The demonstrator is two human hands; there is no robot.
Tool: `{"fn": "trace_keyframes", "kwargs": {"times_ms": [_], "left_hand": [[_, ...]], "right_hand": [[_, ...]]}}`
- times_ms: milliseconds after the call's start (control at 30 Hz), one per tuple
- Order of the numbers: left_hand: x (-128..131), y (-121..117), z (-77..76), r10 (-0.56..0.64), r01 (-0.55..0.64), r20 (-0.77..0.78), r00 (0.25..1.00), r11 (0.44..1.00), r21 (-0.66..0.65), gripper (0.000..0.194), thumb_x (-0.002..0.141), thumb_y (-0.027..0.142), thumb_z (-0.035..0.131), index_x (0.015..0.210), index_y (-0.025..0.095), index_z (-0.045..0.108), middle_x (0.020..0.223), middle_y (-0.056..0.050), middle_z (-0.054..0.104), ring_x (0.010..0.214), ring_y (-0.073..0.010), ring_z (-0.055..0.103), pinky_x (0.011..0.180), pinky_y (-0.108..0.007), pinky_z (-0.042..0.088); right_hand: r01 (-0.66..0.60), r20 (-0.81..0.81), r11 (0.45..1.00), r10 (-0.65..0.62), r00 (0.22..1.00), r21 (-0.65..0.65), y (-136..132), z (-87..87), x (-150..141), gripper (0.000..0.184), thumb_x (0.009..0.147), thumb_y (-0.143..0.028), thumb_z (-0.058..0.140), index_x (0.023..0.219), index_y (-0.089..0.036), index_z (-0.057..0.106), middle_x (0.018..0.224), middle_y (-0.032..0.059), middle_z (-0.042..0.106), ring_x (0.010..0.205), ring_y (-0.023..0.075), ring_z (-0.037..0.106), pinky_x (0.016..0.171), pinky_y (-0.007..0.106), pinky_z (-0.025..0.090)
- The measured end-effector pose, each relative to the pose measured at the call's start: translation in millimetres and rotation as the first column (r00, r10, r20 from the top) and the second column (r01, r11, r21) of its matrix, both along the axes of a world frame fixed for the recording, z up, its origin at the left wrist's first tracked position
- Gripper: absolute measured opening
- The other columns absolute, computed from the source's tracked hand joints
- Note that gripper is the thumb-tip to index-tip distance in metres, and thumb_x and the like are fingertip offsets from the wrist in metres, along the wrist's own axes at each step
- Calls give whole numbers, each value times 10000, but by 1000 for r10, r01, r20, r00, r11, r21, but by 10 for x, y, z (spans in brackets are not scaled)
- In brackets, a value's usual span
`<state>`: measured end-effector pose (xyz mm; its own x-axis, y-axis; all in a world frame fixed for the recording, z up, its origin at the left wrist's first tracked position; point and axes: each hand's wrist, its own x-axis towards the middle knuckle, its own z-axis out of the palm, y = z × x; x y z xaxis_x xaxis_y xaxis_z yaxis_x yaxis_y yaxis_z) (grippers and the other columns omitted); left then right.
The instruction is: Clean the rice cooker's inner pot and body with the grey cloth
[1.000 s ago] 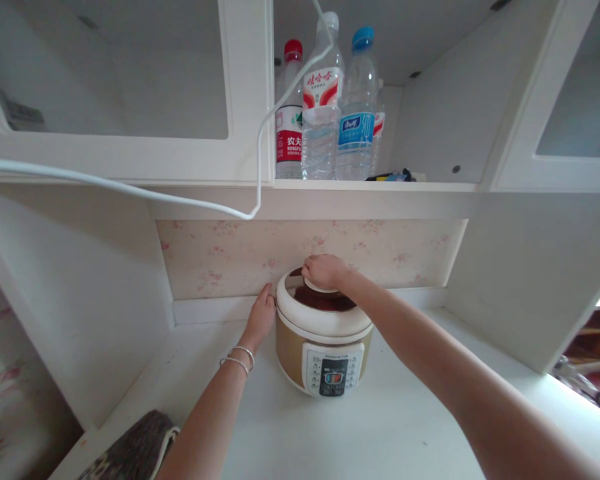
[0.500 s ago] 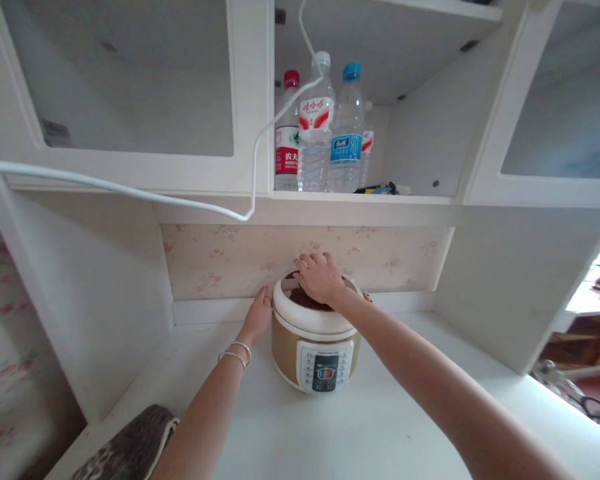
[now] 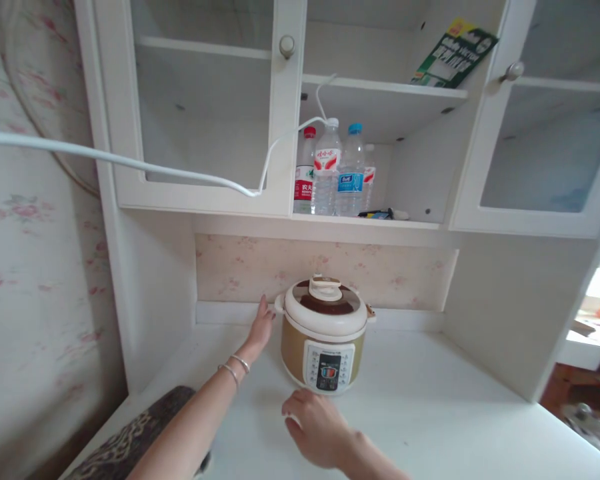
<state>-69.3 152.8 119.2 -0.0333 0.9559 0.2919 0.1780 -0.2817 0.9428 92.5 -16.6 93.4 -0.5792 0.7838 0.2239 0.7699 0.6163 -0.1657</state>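
A gold and white electric pressure cooker (image 3: pixel 293 343) stands upright on the white counter, its front control panel (image 3: pixel 329 367) facing me. On its closed brown and cream lid (image 3: pixel 353 301) sits a white knob (image 3: pixel 325 289). My left hand (image 3: pixel 261 330) is beside the cooker's left side handle (image 3: pixel 279 304), fingers extended and apart; nothing is in it. Just in front of the cooker's base, my right hand (image 3: pixel 316 427) is held over the counter with loosely bent fingers. A gap shows between its thumb and fingers, and I see nothing in it.
Several plastic bottles (image 3: pixel 326 177) stand on the lower cabinet shelf, with a green box (image 3: pixel 455 53) leaning above. A white cable (image 3: pixel 180 175) crosses in front of the cabinet. Dark patterned cloth (image 3: pixel 135 433) lies at the counter's left. Side panels (image 3: pixel 500 313) flank the counter.
My right hand has come off the lid and back toward me, uncovering the knob. My left hand stays by the handle, its fingers more spread. The view takes in more cabinet.
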Motion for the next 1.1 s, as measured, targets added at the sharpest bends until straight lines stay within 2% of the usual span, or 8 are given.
{"fn": "trace_keyframes", "kwargs": {"times_ms": [100,233,400,533,700,800,1000,1100], "left_hand": [[-326,-321,-91,-12,17,40,999,991,-132,540,886,297,353,1415,208,284,1357,-148,487,1049,-183,616,901,-340,449],[-891,-635,-283,89,-101,-98,991,988,-121,436,808,264,436,1231,166,479,1159,-128,611,929,-192,642,827,-331,473],[-1615,-838,-481,302,-308,-317,899,951,32,392,747,232,449,1119,144,534,1056,-108,636,931,-208,626,889,-359,451],[-2079,-940,-566,379,-408,-387,841,913,6,340,752,248,445,1059,143,545,1046,-119,637,979,-226,613,909,-371,451],[-2318,-1057,-743,338,-409,-457,823,910,-62,347,756,282,436,1051,146,559,1053,-115,646,991,-227,616,919,-364,450],[-2290,-1064,-894,317,-396,-475,821,915,-73,342,747,290,436,1031,156,573,1058,-108,649,989,-226,619,913,-355,452],[-1900,-958,-1204,258,-315,-378,889,944,-96,349,708,317,478,992,143,581,972,-108,669,938,-237,635,895,-375,464],[-1570,-919,-1341,194,-244,-341,920,963,-110,320,703,300,486,965,146,588,927,-96,675,906,-230,641,883,-371,469]], "right_hand": [[-4,-63,995,-3,998,-100,-107,-467,-216,289,761,-226,518,1035,-275,594,1030,4,657,955,203,597,797,303,460],[-145,-128,989,146,981,15,-179,-806,-875,478,702,-359,621,1155,-258,507,1141,44,601,1024,250,551,856,383,468],[-404,-118,878,444,888,257,-201,-780,-1793,495,813,-500,527,1242,-273,430,1295,44,522,1175,236,469,952,427,425],[-434,-32,869,454,891,236,-135,-704,-2061,416,890,-407,426,1292,-304,405,1374,42,480,1241,269,433,959,521,388],[-396,27,911,395,918,115,-44,-701,-1921,586,726,-439,592,1270,-279,447,1041,57,657,923,265,591,848,524,432],[-279,39,948,276,960,153,-52,-731,-1716,488,669,-441,609,1107,-231,560,918,73,650,850,275,578,850,583,385],[-176,131,964,152,980,201,-157,-759,-1010,232,708,-282,529,858,-124,607,771,102,632,697,211,572,835,453,379],[-90,59,994,86,995,66,-222,-688,-538,227,666,-281,552,840,-147,607,794,93,653,689,204,587,823,432,380]]}}
